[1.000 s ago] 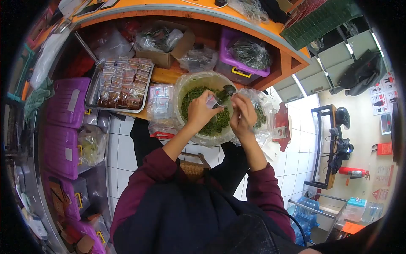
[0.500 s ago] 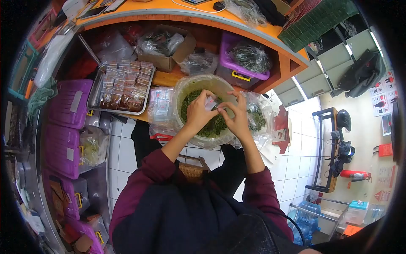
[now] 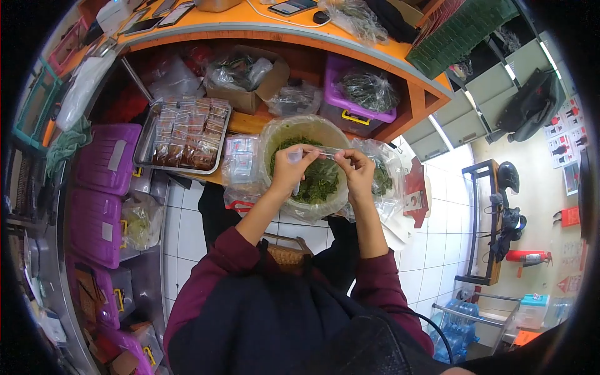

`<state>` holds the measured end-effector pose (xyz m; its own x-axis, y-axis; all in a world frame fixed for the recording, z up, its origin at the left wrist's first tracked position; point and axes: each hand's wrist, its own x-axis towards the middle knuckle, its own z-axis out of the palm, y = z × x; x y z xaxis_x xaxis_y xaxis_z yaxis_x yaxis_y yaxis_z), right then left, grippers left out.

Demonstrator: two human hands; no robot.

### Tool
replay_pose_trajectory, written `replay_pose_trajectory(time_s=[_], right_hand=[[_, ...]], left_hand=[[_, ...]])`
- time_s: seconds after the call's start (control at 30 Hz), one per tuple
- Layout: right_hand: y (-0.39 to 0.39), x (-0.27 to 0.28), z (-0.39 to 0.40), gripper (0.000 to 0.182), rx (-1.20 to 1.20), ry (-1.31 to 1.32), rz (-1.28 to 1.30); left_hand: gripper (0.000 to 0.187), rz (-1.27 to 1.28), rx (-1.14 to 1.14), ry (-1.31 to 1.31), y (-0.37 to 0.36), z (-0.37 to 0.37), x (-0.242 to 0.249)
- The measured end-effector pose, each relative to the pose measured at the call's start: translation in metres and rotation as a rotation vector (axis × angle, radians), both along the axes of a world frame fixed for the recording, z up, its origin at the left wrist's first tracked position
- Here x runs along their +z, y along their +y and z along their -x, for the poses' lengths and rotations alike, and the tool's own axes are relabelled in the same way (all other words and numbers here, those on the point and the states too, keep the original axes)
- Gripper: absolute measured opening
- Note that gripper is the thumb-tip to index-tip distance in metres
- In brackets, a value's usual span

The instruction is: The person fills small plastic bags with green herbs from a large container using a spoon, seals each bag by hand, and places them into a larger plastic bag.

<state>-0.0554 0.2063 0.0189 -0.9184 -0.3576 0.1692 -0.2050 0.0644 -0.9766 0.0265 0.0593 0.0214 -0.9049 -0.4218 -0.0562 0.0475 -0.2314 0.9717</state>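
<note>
Above a round tub [image 3: 270, 134] lined with clear plastic, my left hand [image 3: 292, 167] and my right hand [image 3: 357, 174] pinch the two ends of a small clear plastic bag [image 3: 325, 152], stretched level between them. Chopped green leaves [image 3: 315, 184] lie in the tub below. Left of the tub is a stack of flat clear packets [image 3: 240, 156]. On its right, a clear bag [image 3: 382, 178] holds more greens.
A metal tray [image 3: 215, 164] of filled brown sachets stands at the left. Beyond the tub are a cardboard box [image 3: 275, 78], a purple-rimmed bin [image 3: 332, 106] and an orange desk [image 3: 231, 15]. Purple lidded boxes [image 3: 94, 219] line the far left.
My hands have moved apart and the small bag, bunched between the fingers before, is now pulled out flat. The view has shifted slightly, showing more of the desk.
</note>
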Motion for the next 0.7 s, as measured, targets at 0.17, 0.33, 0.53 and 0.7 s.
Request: replay_pose_trajectory(time_s=[0.17,0.33,0.53,0.7], right_hand=[[-0.007,0.023,-0.022,0.013,-0.021,0.121,-0.113],[-0.007,0.02,-0.029,0.011,0.049,0.046,0.012],[0.029,0.018,-0.03,0.01,-0.147,0.037,0.045],[0.094,0.021,-0.01,0.039,-0.494,0.552,-0.347]], left_hand=[[0.014,0.26,0.156,0.158,0.008,0.0,-0.017],[0.012,0.151,0.116,0.241,0.019,-0.008,0.007],[0.016,-0.517,-0.021,-0.073,0.016,-0.014,-0.003],[0.029,-1.144,-0.166,0.1,0.0,-0.008,-0.035]])
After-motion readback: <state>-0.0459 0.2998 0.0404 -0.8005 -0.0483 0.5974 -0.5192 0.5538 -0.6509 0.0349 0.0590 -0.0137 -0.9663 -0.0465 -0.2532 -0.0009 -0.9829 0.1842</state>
